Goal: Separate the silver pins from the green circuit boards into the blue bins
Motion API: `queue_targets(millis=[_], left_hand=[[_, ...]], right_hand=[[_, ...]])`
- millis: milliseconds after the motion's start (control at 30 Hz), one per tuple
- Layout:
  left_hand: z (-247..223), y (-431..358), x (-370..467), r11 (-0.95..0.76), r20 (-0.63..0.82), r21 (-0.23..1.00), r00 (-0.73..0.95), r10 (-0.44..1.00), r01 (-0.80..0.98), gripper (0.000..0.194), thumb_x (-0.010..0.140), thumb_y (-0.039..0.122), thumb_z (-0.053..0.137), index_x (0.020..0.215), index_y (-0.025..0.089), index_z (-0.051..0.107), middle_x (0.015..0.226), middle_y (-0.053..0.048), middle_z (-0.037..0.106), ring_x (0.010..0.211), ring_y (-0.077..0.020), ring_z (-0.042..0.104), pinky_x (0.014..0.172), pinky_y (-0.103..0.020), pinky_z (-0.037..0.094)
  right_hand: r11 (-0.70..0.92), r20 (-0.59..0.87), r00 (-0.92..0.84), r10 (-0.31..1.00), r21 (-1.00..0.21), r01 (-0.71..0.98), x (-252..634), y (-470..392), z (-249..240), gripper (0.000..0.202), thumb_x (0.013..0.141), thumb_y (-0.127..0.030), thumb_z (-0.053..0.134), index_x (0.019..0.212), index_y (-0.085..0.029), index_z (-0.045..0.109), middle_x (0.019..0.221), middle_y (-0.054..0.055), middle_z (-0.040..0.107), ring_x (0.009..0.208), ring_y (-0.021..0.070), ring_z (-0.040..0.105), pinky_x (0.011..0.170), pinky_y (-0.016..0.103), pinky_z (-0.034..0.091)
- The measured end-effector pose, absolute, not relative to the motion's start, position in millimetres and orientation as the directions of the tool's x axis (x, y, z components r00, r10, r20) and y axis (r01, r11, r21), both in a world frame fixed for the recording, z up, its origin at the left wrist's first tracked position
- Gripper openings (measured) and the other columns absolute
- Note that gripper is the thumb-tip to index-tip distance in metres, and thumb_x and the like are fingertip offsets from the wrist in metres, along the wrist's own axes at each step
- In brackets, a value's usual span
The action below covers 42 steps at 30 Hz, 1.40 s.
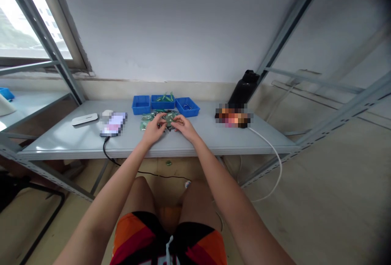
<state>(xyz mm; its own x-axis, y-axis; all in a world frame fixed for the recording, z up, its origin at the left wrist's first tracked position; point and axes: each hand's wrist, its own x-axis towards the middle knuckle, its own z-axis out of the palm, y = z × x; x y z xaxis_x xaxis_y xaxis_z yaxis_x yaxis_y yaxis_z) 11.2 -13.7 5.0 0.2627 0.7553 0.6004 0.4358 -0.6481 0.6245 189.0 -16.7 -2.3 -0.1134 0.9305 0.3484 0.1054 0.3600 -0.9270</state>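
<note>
Green-and-dark heap of small pieces, near side of the middle blue rectangular plastic bin. Bare left hand front-left of bin, curled; I can't tell from here if it's clamped on anything. Bare right hand front-right, same. I'd pinch single pieces lightly. Heap's long axis runs along bin's front; single-piece direction unreadable.

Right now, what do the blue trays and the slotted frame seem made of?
The blue trays look like smooth moulded plastic, judging by even colour and thin walls. The slotted frame is probably grey-painted metal: its straight bars have regular punched slots.
</note>
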Motion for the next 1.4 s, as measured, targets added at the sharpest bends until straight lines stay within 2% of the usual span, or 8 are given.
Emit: queue_targets(millis=[133,300,533,767,833,967,1200,1400], left_hand=[[6.0,-15.9,10.7,-0.650,0.601,0.630,0.264,0.755,0.425,0.047,0.085,0.020,0.056,0.131,0.019,0.046,0.090,-0.004,0.072,0.074,-0.0145,0.065,0.072,-0.026,0.050],[7.2,-21.1,8.7,-0.716,0.605,0.567,0.385,0.697,0.406,0.047,0.086,0.018,0.054,0.132,0.018,0.047,0.098,-0.005,0.072,0.085,-0.0160,0.065,0.083,-0.029,0.049],[26.7,-20.3,10.3,-0.741,0.612,0.573,0.419,0.671,0.350,0.041,0.091,0.029,0.050,0.130,0.019,0.048,0.105,-0.008,0.068,0.085,-0.0161,0.064,0.078,-0.029,0.052],[73.2,39.8,18.9,-0.715,0.708,0.616,0.165,0.687,0.331,0.035,0.083,0.028,0.061,0.116,0.018,0.056,0.096,-0.006,0.065,0.073,-0.0119,0.059,0.062,-0.022,0.049],[80.2,62.0,19.7,-0.692,0.691,0.650,0.133,0.710,0.316,0.020,0.085,0.030,0.060,0.100,0.017,0.062,0.079,-0.003,0.065,0.065,-0.0111,0.058,0.058,-0.021,0.048],[79.0,85.2,16.9,-0.680,0.697,0.642,0.101,0.710,0.354,0.018,0.088,0.031,0.056,0.082,0.016,0.063,0.065,0.000,0.061,0.058,-0.0108,0.056,0.059,-0.023,0.048],[56.5,75.7,17.0,-0.759,0.709,0.375,0.363,0.605,0.533,0.017,0.092,0.029,0.051,0.088,0.018,0.063,0.078,-0.003,0.062,0.069,-0.0135,0.057,0.068,-0.026,0.046],[57.5,85.5,4.8,-0.672,0.693,0.399,0.275,0.667,0.624,0.031,0.091,0.026,0.053,0.121,0.021,0.054,0.098,-0.006,0.061,0.068,-0.0133,0.056,0.071,-0.028,0.047]], right_hand=[[0.503,0.504,-0.075,0.860,-0.818,0.278,188.5,-16.0,-3.7,0.031,0.072,-0.046,0.067,0.089,-0.021,0.063,0.111,0.009,0.061,0.107,0.0211,0.055,0.079,0.031,0.048],[0.492,0.478,-0.129,0.869,-0.808,0.323,185.4,-20.1,-2.6,0.034,0.073,-0.048,0.066,0.091,-0.019,0.065,0.090,0.005,0.067,0.081,0.0173,0.060,0.076,0.032,0.047],[0.396,0.391,-0.070,0.918,-0.914,0.085,179.9,-20.6,3.9,0.032,0.076,-0.050,0.059,0.088,-0.021,0.064,0.079,0.003,0.066,0.068,0.0165,0.060,0.065,0.031,0.050],[0.437,0.437,-0.024,0.899,-0.900,-0.007,177.6,21.6,49.3,0.023,0.075,-0.042,0.061,0.085,-0.021,0.063,0.079,0.001,0.065,0.067,0.0152,0.059,0.066,0.031,0.053],[0.482,0.482,-0.038,0.875,-0.876,-0.003,177.5,41.6,65.0,0.017,0.077,-0.037,0.058,0.085,-0.022,0.062,0.080,0.001,0.065,0.067,0.0144,0.059,0.066,0.030,0.052],[0.511,0.506,-0.080,0.859,-0.858,0.061,177.6,68.0,74.0,0.012,0.078,-0.030,0.054,0.084,-0.022,0.061,0.076,0.000,0.062,0.066,0.0146,0.058,0.063,0.030,0.050],[0.556,0.579,-0.035,0.815,-0.763,0.329,189.9,72.0,49.2,0.011,0.079,-0.025,0.054,0.081,-0.022,0.064,0.091,0.003,0.064,0.087,0.0197,0.058,0.073,0.032,0.048],[0.508,0.619,0.020,0.785,-0.662,0.551,204.8,79.4,43.9,0.015,0.082,-0.029,0.054,0.089,-0.023,0.066,0.085,0.004,0.066,0.076,0.0192,0.059,0.073,0.034,0.046]])
